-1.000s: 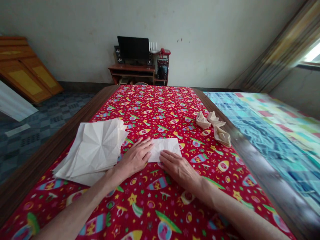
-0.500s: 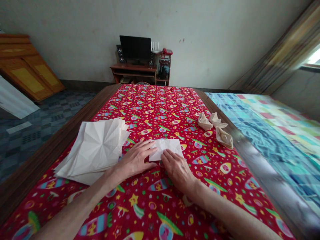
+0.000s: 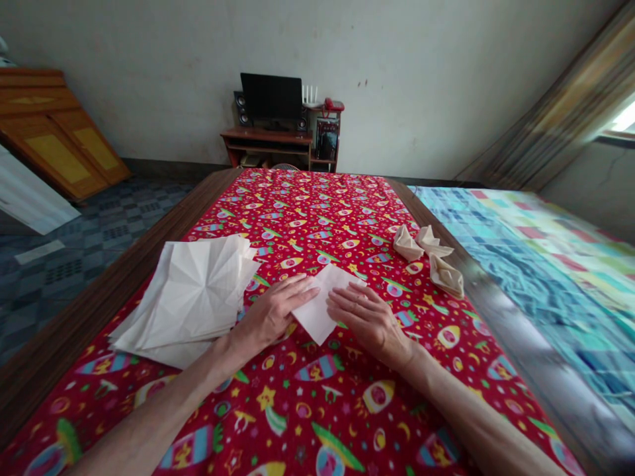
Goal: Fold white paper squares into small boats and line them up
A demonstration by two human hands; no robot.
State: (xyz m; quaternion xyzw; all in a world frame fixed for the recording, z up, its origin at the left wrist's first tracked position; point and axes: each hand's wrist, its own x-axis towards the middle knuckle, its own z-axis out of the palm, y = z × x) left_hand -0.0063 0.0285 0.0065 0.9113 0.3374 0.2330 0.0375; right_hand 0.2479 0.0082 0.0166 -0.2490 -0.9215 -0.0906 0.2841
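Note:
A small folded white sheet of paper (image 3: 320,320) lies on the red patterned tablecloth with one corner pointing toward me. My left hand (image 3: 280,304) grips its left side, fingers together over the edge and the thumb mostly hidden. Over the right side, my right hand (image 3: 367,317) is open, its fingers stretched out flat across the paper and covering the right corner. To the left of my left hand is a stack of larger creased white paper sheets (image 3: 198,284). Several folded paper pieces (image 3: 446,276) sit near the table's right edge.
The red tablecloth (image 3: 307,218) covers most of a dark wooden table. A bed (image 3: 526,264) adjoins the right side. Beyond the far end, a desk (image 3: 268,137) holds a monitor (image 3: 272,96) and speakers. A wooden cabinet (image 3: 64,142) stands at the left.
The small paper has been turned from lying squarely to cornerwise, one corner toward me. My right hand has shifted right and its fingers have spread a little.

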